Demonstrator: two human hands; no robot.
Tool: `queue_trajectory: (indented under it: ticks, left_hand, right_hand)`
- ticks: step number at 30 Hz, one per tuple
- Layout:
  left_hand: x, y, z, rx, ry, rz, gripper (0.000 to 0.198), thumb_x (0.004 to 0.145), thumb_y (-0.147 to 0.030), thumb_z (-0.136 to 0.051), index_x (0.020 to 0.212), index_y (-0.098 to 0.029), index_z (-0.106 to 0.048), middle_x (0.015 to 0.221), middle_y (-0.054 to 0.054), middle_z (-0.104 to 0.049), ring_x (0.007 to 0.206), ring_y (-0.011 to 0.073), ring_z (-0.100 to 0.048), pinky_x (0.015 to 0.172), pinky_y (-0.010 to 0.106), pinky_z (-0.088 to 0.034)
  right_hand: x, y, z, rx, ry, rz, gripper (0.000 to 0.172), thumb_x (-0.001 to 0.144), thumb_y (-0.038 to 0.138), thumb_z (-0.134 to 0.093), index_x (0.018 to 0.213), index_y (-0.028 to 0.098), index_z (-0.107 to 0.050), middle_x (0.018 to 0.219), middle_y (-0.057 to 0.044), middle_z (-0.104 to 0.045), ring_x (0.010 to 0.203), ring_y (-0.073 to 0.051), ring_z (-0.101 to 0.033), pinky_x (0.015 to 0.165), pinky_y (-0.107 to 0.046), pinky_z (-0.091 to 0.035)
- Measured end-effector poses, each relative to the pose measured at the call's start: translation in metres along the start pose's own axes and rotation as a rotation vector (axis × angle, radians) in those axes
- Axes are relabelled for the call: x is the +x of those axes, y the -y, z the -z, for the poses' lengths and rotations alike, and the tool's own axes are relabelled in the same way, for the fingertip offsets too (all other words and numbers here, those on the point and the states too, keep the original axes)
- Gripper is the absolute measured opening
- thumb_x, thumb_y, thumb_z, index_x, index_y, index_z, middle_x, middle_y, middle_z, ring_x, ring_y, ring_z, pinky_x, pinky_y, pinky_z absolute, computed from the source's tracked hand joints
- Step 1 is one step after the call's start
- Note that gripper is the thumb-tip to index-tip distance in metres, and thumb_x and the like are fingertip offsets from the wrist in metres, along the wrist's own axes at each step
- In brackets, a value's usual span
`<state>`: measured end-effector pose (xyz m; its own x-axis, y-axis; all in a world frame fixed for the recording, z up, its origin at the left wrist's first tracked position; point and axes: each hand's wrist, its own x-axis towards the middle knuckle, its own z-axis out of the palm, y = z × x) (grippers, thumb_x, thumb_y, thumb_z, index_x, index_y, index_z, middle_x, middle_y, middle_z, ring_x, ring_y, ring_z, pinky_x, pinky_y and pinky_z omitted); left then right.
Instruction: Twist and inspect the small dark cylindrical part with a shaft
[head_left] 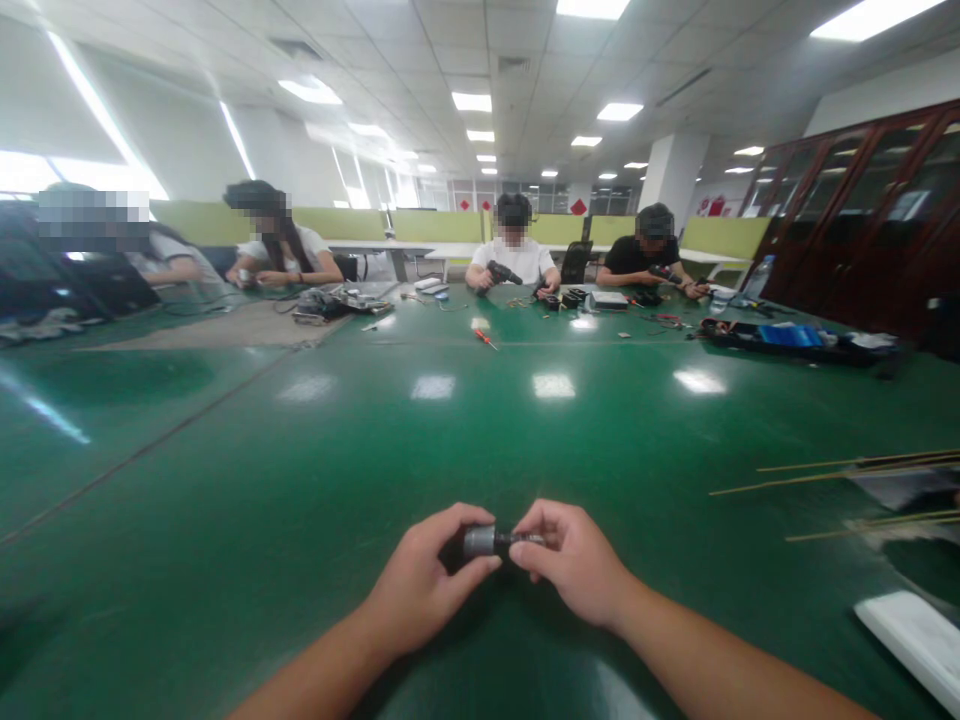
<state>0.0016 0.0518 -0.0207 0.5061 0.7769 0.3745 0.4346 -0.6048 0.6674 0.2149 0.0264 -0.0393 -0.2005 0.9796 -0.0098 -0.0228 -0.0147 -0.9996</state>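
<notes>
Head-worn, forward-down, close over left hand (420,585), right hand (574,565)

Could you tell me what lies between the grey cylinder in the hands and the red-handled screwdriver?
Nothing: in the head view only bare green table with light reflections separates the grey cylinder and the red-handled screwdriver.

Green table (480,440), glossy top, seam lines across it. Red-handled screwdriver (486,339) lay mid-table, far side. Black tray (787,340) far right, thin wooden sticks (840,470) near right edge, white flat piece (915,640) below them. Grey mat (225,325) far left.
</notes>
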Motion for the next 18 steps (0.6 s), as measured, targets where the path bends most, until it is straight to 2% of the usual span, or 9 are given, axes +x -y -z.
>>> queue_trajectory:
  ticks: [10,18]
  left_hand:
    - [0.0005,-0.0017,0.0023,0.018,-0.006,0.054,0.024,0.086,-0.033,-0.068,0.106,-0.022,-0.065,0.094,0.003,-0.072,0.085,0.0192,-0.067,0.078,0.029,-0.051]
    - [0.0006,-0.0010,0.0031,0.027,-0.020,0.029,0.024,0.086,-0.036,-0.068,0.106,-0.022,-0.066,0.094,0.003,-0.072,0.084,0.0197,-0.068,0.078,0.029,-0.052]
  right_hand:
    - [0.0005,0.0011,-0.0005,0.031,-0.050,0.018,0.019,0.073,0.028,-0.074,0.079,0.018,-0.060,0.061,0.005,-0.058,0.051,-0.011,-0.055,0.052,-0.023,-0.042]
    - [0.0002,0.0020,-0.0010,0.049,-0.047,0.014,0.019,0.073,0.028,-0.075,0.079,0.018,-0.060,0.060,0.005,-0.058,0.051,-0.010,-0.054,0.051,-0.023,-0.042]
